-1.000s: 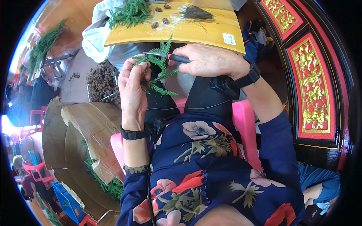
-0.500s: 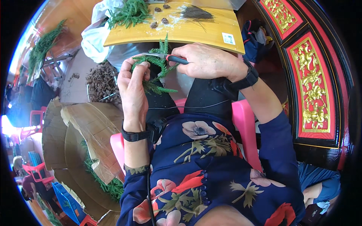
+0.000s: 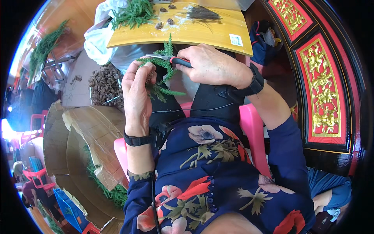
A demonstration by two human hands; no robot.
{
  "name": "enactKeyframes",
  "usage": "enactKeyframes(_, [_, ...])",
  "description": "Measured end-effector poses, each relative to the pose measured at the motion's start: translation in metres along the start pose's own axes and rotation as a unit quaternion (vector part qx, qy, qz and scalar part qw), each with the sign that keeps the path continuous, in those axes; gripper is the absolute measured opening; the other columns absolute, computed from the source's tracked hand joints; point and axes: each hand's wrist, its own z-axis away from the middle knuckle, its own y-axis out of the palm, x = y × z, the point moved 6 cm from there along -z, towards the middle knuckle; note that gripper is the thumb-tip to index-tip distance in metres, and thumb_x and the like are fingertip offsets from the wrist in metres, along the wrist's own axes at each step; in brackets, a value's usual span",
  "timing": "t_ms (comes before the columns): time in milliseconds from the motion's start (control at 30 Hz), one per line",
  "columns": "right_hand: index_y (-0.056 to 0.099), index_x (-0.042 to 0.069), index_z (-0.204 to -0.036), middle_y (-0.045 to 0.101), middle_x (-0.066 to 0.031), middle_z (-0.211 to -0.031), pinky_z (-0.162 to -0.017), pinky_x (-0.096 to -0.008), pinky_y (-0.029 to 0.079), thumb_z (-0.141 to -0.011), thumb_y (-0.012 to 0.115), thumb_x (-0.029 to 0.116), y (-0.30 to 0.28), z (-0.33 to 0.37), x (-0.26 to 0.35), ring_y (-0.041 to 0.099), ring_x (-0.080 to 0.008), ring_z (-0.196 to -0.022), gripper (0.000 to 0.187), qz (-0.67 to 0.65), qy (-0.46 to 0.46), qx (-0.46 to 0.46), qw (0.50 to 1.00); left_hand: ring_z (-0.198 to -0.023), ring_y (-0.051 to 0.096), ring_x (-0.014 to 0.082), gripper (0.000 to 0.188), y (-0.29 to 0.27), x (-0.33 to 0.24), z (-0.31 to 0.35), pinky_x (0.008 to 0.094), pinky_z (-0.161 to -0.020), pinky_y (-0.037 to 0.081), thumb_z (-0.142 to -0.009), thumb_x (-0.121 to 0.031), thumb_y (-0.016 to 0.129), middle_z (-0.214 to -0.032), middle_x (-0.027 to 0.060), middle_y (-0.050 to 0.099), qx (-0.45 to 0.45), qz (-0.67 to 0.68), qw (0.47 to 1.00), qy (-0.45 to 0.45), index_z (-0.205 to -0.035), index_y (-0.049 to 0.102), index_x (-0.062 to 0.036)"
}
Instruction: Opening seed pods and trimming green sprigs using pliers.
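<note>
In front of my lap my left hand point(image 3: 136, 84) pinches a green artificial pine sprig point(image 3: 168, 72), its fingers closed round the stem end. A small brown piece, perhaps a pine cone, shows between those fingers, mostly hidden. My right hand point(image 3: 216, 66) is wrapped round the red-and-black handles of pliers point(image 3: 180, 61). Their slim silver jaws point left and lie across the sprig, close to my left fingertips. Whether the jaws grip anything cannot be made out.
A yellow table point(image 3: 175, 33) ahead bears green sprigs point(image 3: 134, 13), pine cones point(image 3: 170, 22) and dark wires point(image 3: 203, 15). Brown cones fill a heap point(image 3: 106, 84) at left. Nearer stands a cardboard box point(image 3: 70, 156) holding greenery. A carved red-and-gold panel point(image 3: 321, 89) is at right.
Both hands stay close together, with the pliers still across the sprig. My right hand has shifted very slightly left, and the sprig has turned a little.
</note>
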Motion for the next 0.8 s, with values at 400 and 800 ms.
enactKeyframes(400, [0.053,-0.005,-0.093,0.06,-0.026,-0.083,-0.076,-0.0461,0.046,-0.078,0.056,0.017,-0.007,0.009,0.006,0.059,-0.0415,-0.084,0.027,0.119,0.007,0.062,0.991,-0.065,0.046,0.01,0.028,-0.005,0.003,-0.001,0.0213,-0.061,0.038,-0.085,-0.002,0.05,-0.081,0.0069,0.058,-0.022,0.033,0.999,-0.008,-0.112,0.052,0.003])
enactKeyframes(800, [0.059,-0.001,-0.096,0.062,-0.022,-0.087,-0.076,-0.0438,0.046,-0.079,0.062,0.027,-0.009,0.003,0.002,0.058,-0.0401,-0.086,0.033,0.005,0.016,0.064,0.998,-0.065,0.047,0.0116,0.033,-0.009,-0.003,-0.001,0.0222,-0.062,0.04,-0.086,-0.002,0.049,-0.084,0.0085,0.058,-0.048,0.064,0.997,0.018,-0.118,0.045,0.0021])
